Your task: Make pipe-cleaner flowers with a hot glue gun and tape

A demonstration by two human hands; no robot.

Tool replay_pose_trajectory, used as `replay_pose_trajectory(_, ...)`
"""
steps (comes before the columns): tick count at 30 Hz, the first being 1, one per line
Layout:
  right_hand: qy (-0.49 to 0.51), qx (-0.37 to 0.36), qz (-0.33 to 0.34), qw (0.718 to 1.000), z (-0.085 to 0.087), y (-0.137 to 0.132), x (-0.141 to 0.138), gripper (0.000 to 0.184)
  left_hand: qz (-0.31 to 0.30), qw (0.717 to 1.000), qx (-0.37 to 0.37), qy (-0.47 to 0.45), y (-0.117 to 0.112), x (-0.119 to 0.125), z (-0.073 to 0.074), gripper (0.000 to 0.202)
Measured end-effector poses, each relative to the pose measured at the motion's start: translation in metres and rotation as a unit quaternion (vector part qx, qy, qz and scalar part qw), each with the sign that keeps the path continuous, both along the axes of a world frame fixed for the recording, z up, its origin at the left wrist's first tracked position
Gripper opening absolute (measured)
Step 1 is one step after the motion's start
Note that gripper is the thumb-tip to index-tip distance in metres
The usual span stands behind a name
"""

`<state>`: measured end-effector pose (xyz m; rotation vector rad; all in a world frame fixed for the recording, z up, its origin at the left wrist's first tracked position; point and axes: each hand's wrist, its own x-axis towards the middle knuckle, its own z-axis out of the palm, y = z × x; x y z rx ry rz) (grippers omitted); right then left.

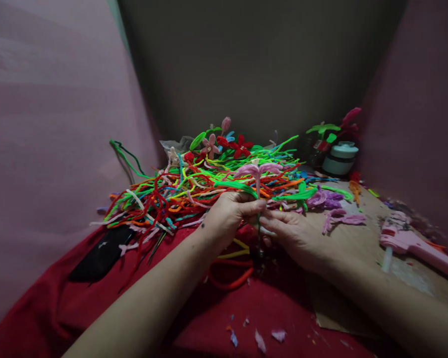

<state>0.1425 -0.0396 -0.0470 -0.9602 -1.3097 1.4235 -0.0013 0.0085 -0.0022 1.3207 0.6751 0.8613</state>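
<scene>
A pink pipe-cleaner flower (257, 171) stands upright in front of me, its petals spread at the top and a green leaf (239, 186) reaching out to the left. My left hand (233, 211) is closed, thumb and fingers pinching the flower's stem just under the petals. Slightly lower, my right hand (293, 233) has its fingertips closed together around the same green stem. The stem's lower end runs down below my fingers into shadow. Behind both hands spreads a large heap of coloured pipe cleaners (194, 184).
Finished-looking red flowers (241, 146) lie atop the heap. Purple petals (343, 219) rest on cardboard (343, 248), with a pink glue gun (414, 243) at right. A lidded jar (339, 158) stands behind. A black phone-like object (100, 256) lies left on the red cloth (78, 308).
</scene>
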Motion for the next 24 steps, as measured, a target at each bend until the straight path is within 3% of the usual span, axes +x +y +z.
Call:
replay_pose_trajectory(10,-0.08,0.03,-0.006,0.996,0.004,-0.001,0.0,0.036,0.04,0.996,0.064,0.055,-0.006,0.004,0.005,0.019)
replay_pose_trajectory(17,-0.016,0.0,0.07,0.997,0.0,0.002,0.004,0.034,-0.043,0.997,0.046,0.05,0.001,-0.003,0.001,0.025)
replay_pose_trajectory(21,0.041,-0.036,0.119,0.991,0.003,-0.001,0.003,0.035,-0.144,0.989,-0.024,-0.016,0.005,-0.006,-0.004,0.025)
replay_pose_trajectory(24,0.087,-0.061,0.145,0.984,0.004,-0.005,0.001,0.03,-0.171,0.982,-0.067,-0.046,0.002,-0.006,-0.003,0.023)
